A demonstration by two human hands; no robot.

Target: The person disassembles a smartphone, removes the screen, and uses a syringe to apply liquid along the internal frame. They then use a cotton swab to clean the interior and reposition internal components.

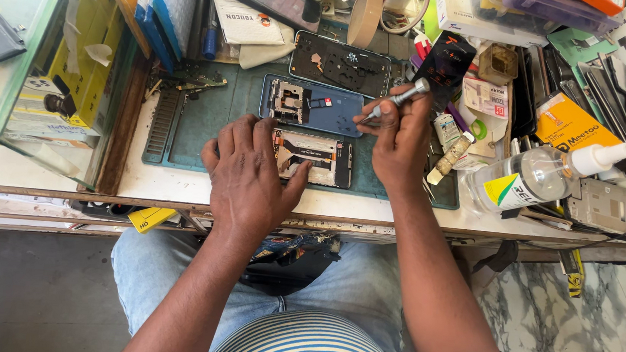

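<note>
My left hand (248, 171) lies flat on the green work mat (206, 119), thumb pressing the edge of an opened phone (322, 158) with its circuit parts exposed. My right hand (398, 134) is closed around a small silver screwdriver (401, 97), its tip pointing down-left toward a blue phone frame (325, 110) just beyond the opened phone. A black back cover (340, 63) sits farther back.
A clear plastic squeeze bottle (529, 178) lies on its side at the right, next to small glue tubes (449, 146). Tape rolls (367, 13), boxes and phone parts crowd the back and right. A glass case (39, 65) stands at the left. The table edge (177, 202) runs above my lap.
</note>
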